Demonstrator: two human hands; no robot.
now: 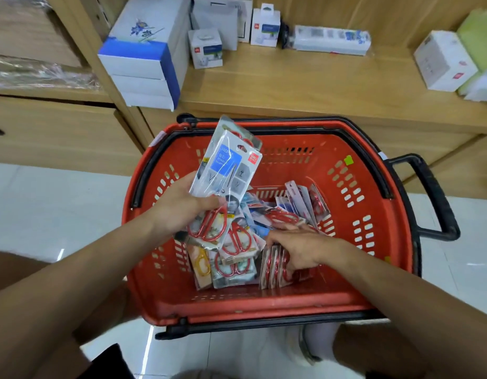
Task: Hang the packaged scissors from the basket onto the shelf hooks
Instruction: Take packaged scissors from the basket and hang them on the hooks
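Floor (31, 203): pale glossy tiles, seen under and to both sides of the basket.

Shelf (305, 86): light wood counter with cabinet fronts, set just behind the basket.

Basket (236, 307): red perforated plastic with black rim handles folded down and a black pull handle (433, 198) at its right side; stood on the floor.

Stack (144, 61): three white-and-blue boxes, on the shelf behind the basket's left corner.

Small boxes (264, 26): white cartons with a red logo square, lined along the shelf behind the basket; print too small to be read.

Packs (231, 255): carded scissors, mostly red-handled, one yellow-handled, heaped in the basket's bottom; some are stood on edge at the right.

Held pack (226, 162): clear blister on a grey card with a blue label and red brand tag, raised above the basket's left half; lettering not legible.

Left hand (182, 206): fingers closed around the lower end of the held pack.

Right hand (299, 253): fingers spread narrowly and laid on the upright packs inside the basket; whether one is gripped cannot be told.
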